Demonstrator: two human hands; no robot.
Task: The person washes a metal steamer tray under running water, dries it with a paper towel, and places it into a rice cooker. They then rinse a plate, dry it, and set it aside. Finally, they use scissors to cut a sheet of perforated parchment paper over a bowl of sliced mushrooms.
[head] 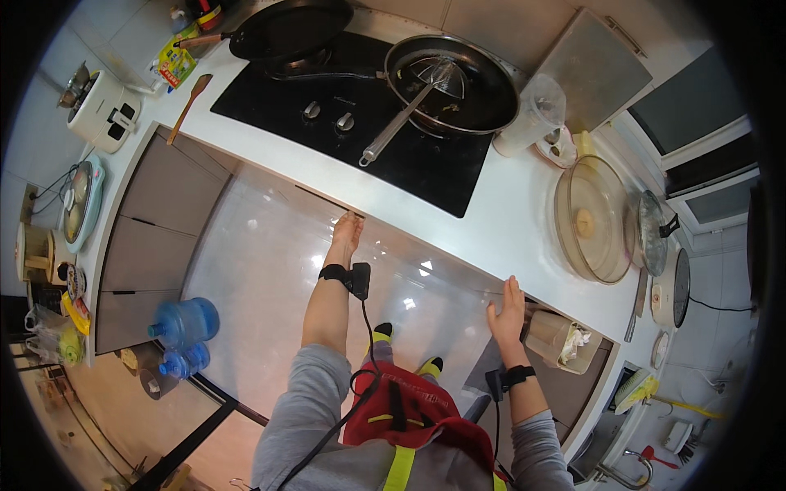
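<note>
Below the front edge of the white countertop (424, 215), my left hand (348, 232) has its fingers curled at a dark drawer pull (319, 197); the fingertips are partly hidden there. My right hand (508, 313) is farther right, flat with the thumb apart, its fingertips at the counter edge and nothing held. A black hob (295, 138) lies above my left hand. On it, a dark wok (479, 113) holds a wire strainer (408, 113), whose long metal handle reaches toward me. A dark frying pan (288, 27) is at the back left.
Right of the hob are a plastic jug (531, 116), a translucent basin (592, 251) with a pale round piece inside, and a glass lid (652, 233). A bin (556, 340) hangs beside my right hand. A wooden spatula (187, 110) overhangs the left counter. Blue water bottles (187, 322) lie on the floor.
</note>
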